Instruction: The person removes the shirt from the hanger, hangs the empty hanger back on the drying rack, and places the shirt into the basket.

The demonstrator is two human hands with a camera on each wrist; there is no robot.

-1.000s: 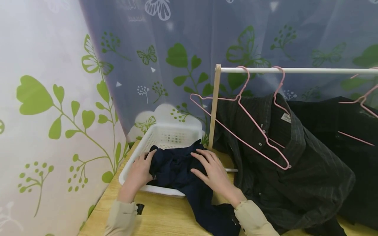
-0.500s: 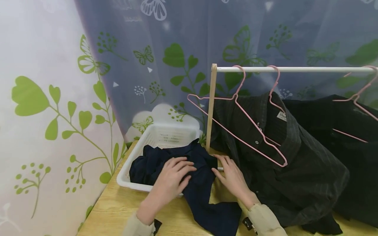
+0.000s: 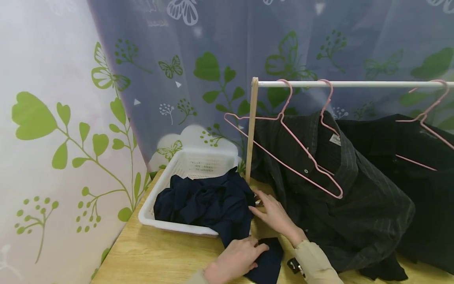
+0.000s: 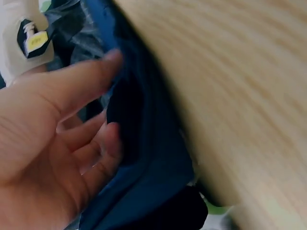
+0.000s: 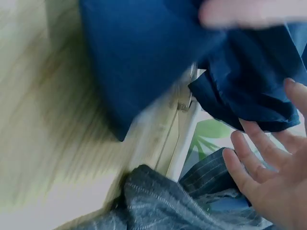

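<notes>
A crumpled navy garment (image 3: 209, 197) lies in the white plastic basket (image 3: 177, 225), and one long end hangs over its front right corner onto the table. My left hand (image 3: 235, 256) holds this hanging end; in the left wrist view its thumb (image 4: 91, 76) and curled fingers are at the cloth's folded edge. Beside the basket's right side, my right hand (image 3: 274, 215) has its fingers extended at the garment's edge. In the right wrist view, the fingertips touch the cloth's lower edge, and the hanging end (image 5: 139, 57) is blurred.
A rack with a wooden post (image 3: 251, 130) and white rail (image 3: 354, 84) stands to the right. Pink hangers (image 3: 308, 154) hang there, with a dark striped shirt (image 3: 319, 213) and a black garment (image 3: 429, 197) beyond. The wooden table (image 3: 152, 256) extends in front.
My left hand has moved from the basket's left side across the garment and down to its hanging end. My right hand has shifted right, off the garment's top to its edge.
</notes>
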